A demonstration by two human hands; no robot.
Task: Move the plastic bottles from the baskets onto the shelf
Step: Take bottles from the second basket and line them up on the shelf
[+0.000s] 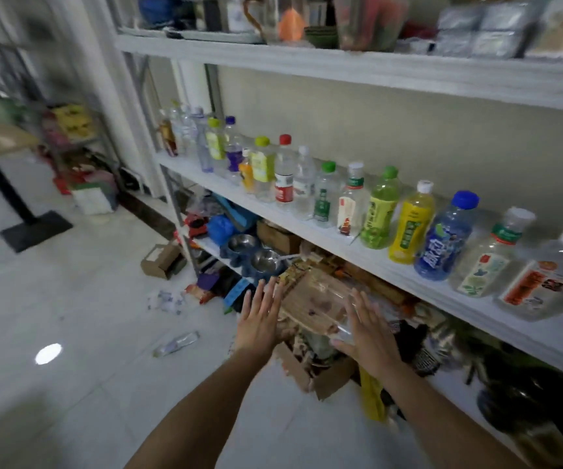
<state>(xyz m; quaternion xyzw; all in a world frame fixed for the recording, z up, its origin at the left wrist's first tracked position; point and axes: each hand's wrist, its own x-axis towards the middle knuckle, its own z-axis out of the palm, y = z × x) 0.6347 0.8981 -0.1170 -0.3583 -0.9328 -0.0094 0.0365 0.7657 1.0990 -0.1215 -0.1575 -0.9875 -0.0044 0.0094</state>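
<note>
Head: bottles (412, 222) upright along shelf (544, 336)

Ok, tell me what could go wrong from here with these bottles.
1. The bottles on the middle shelf stand close together in one row, so pushing another in beside the blue-capped bottle could topple its neighbours.
2. A clear bottle lies on the floor, where it could be stepped on or forgotten.
3. The left hand and right hand are flat-fingered around something clear and blurred. If it is a bottle, it may slip.
</note>
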